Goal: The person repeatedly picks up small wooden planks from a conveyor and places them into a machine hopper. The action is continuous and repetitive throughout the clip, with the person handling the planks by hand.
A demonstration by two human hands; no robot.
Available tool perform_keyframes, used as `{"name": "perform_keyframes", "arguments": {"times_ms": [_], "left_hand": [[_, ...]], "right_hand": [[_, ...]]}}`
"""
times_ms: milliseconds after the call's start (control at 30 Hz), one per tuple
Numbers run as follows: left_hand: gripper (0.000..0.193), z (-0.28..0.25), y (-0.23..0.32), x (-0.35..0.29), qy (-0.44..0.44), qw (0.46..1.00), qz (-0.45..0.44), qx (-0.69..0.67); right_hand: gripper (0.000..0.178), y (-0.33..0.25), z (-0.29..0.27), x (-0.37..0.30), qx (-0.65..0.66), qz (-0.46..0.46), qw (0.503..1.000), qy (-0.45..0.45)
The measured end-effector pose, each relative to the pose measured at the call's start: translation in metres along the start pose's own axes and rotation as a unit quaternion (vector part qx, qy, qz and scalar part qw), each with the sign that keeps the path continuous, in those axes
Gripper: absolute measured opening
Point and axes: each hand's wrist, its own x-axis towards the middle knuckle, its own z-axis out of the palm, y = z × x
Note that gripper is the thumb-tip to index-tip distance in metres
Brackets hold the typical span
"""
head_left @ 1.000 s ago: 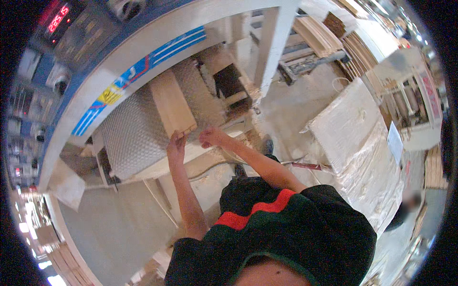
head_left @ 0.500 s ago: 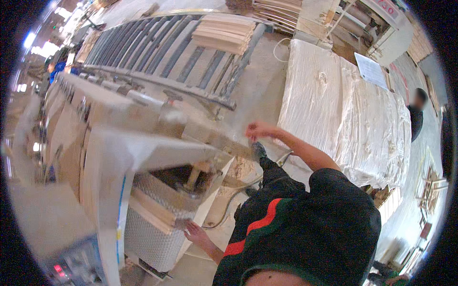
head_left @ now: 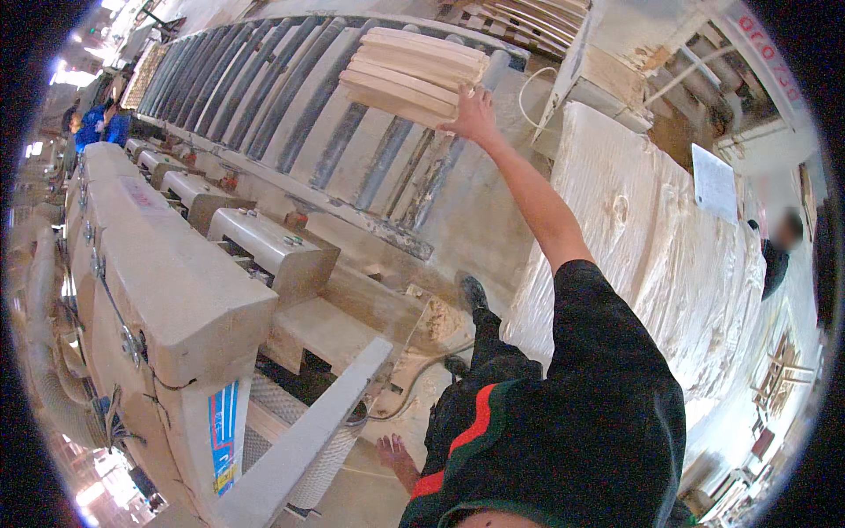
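My right arm stretches far out, and my right hand (head_left: 475, 114) is at the right end of a stack of pale wooden boards (head_left: 409, 75). Its fingers are spread against the board ends; no closed grip shows. The stack lies on a roller conveyor (head_left: 290, 141). Low on the left, my left hand (head_left: 396, 455) hangs beside the machine with its fingers apart and nothing in it. Close to it, pale wooden strips (head_left: 267, 421) lie on the machine's dimpled metal bed (head_left: 315, 471), partly hidden behind a slanting grey bar (head_left: 308, 431).
The long dusty machine (head_left: 176, 273) fills the left side. A large plastic-wrapped stack (head_left: 607, 220) stands to the right, with a white sheet (head_left: 714, 183) on it. A hose (head_left: 414, 387) and wood shavings (head_left: 440, 321) lie near my feet. Other people stand far left and right.
My right hand has reached forward to the board stack on the conveyor. My left hand has drawn away from the strips on the machine bed. The view has shifted.
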Motion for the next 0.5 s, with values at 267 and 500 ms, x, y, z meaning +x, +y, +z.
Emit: {"name": "perform_keyframes", "arguments": {"times_ms": [267, 500], "left_hand": [[0.048, -0.004, -0.013, -0.036, 0.058, 0.996, -0.021, 0.059], [0.048, -0.021, -0.032, -0.035, -0.109, 0.958, 0.147, 0.222]], "right_hand": [[0.112, 0.018, 0.018, 0.033, 0.098, 0.007, 0.995, -0.003], [0.121, 0.015, 0.014, 0.037, 0.089, 0.014, 0.996, 0.011]]}}
